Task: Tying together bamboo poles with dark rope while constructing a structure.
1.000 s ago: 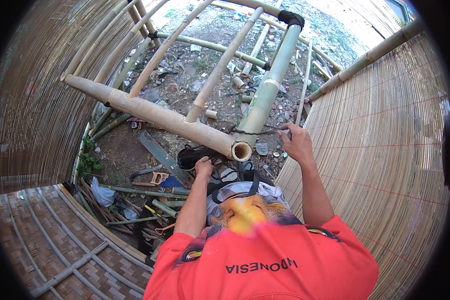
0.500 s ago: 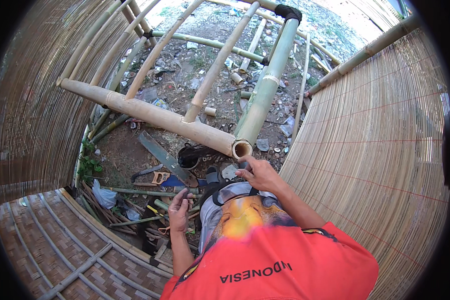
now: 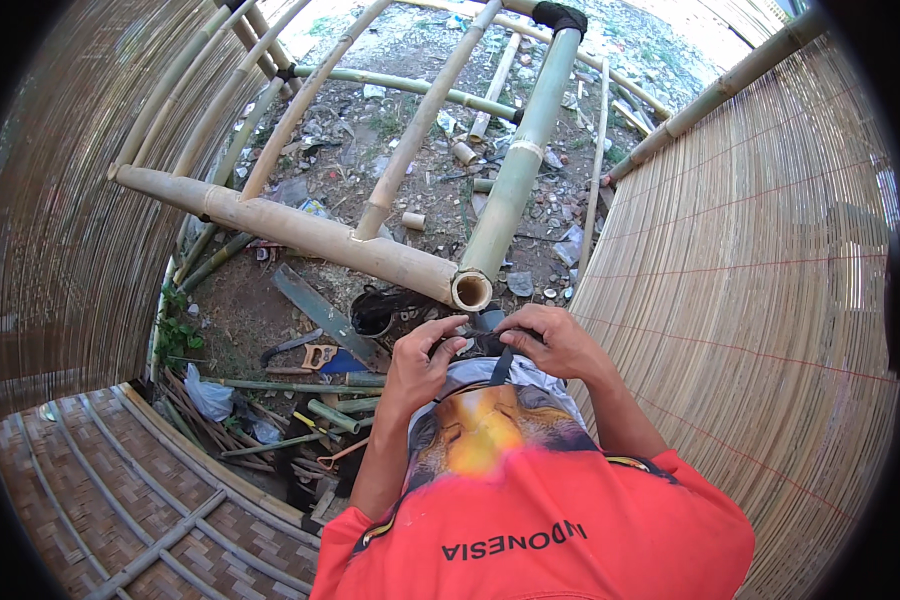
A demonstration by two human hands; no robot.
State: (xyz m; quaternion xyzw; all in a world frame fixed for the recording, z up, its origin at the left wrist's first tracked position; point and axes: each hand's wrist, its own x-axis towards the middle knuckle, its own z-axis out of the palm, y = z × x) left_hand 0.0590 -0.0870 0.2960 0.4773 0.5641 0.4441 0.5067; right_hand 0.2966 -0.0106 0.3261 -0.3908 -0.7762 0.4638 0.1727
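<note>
Both hands are in front of my waist, just below the open end of a pale bamboo pole [image 3: 310, 238]. My right hand [image 3: 552, 342] is closed, with thumb and fingers bent round a dark, cord-like strand [image 3: 513, 340]. My left hand [image 3: 419, 362] faces it, fingers curled and thumb drawn towards the index finger; whatever lies between them is too dark to make out. Above the hands, a thick green bamboo pole [image 3: 510, 190] meets the pale one at a corner. Black binding [image 3: 562, 17] wraps the green pole's far end.
A bucket [image 3: 373, 318] with black fibre stands on the littered ground, beside a handsaw [image 3: 332, 360] and a long flat board [image 3: 328, 315]. Cut bamboo pieces [image 3: 334, 415] and a white plastic bag [image 3: 210, 396] lie at lower left. A slatted screen [image 3: 730, 270] rises at right, a woven bamboo panel [image 3: 80, 490] at lower left.
My left hand has moved up and right, from beside my body to opposite my right hand. My right hand has come slightly down and right, away from the pole's open end.
</note>
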